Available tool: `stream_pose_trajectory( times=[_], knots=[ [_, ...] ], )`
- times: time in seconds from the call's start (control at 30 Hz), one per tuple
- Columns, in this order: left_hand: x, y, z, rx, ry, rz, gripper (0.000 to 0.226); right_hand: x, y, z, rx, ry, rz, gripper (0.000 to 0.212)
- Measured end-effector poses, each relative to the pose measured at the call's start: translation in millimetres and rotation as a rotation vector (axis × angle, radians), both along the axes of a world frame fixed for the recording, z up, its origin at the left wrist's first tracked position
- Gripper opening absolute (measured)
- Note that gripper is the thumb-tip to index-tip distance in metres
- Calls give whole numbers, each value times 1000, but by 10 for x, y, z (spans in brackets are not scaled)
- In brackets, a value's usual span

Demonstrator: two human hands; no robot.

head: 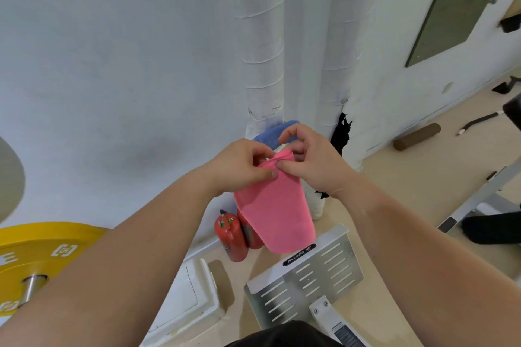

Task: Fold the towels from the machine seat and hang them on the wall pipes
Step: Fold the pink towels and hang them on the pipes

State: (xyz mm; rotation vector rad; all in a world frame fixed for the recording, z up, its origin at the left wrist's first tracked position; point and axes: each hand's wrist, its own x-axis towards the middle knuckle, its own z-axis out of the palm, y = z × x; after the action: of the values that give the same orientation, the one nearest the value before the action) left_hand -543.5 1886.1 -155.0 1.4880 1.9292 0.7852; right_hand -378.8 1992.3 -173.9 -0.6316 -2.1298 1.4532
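Both hands are up in front of the wall, close together, almost touching. The L hand (239, 166) and the R hand (313, 160) each pinch the top edge of the pink towel (275, 214) w/ thumb and fingers. The towel's top is bunched up small btw the two hands: L hand at its 9 o'clock, R hand at its 3 o'clock. The R hand's other fingers curl up high over the bunch.

The rest of the pink towel hangs down flat from the hands toward 6 o'clock, loose in the air. Its low end is round. It covers part of the red fire bottles (229, 234) by the wall and ends right by the top of the white metal plate (307, 284) w/ slots on the floor.

At 12 o'clock from the hands, just behind them, a blue towel (275, 132) lies over something at the foot of the wall pipes (262, 51). The hands hide what holds it up. The pipes are white, wrapped, and go straight up the wall. A black strap (341, 132) hangs on a pipe at 2 o'clock from the R hand.

A yellow weight plate (36, 256) is far off at 8 o'clock. A brown roll (417, 136) lies on the floor at 3 o'clock, well apart from the hands.
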Motion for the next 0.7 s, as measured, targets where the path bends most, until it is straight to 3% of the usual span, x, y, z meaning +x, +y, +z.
stream_pose_trajectory(
  times=[0.07, 0.23, 0.37, 0.47, 0.57, 0.7],
  knots=[
    [20, 46, 5, -22, 49, 9, 9, 25, 11, -40, -41, 29, -38, 40],
    [54, 78, -42, 26, 58, 107, 16, 108, 50, -170, -132, 29, -28, 56],
    [48, 107, -50, 180, 25, 176, 17, 79, 66, -409, -49, -226, 0, 36],
    [-33, 94, -25, 260, 63, 268, 17, 49, 77, -615, -52, -316, -6, 30],
    [-221, 24, -79, 277, 115, 422, 13, 79, 71, -797, -11, -416, 25, 42],
    [-484, -169, -308, 231, 121, 545, 43, 152, 86, -1036, -36, -496, 82, 68]
  ],
)
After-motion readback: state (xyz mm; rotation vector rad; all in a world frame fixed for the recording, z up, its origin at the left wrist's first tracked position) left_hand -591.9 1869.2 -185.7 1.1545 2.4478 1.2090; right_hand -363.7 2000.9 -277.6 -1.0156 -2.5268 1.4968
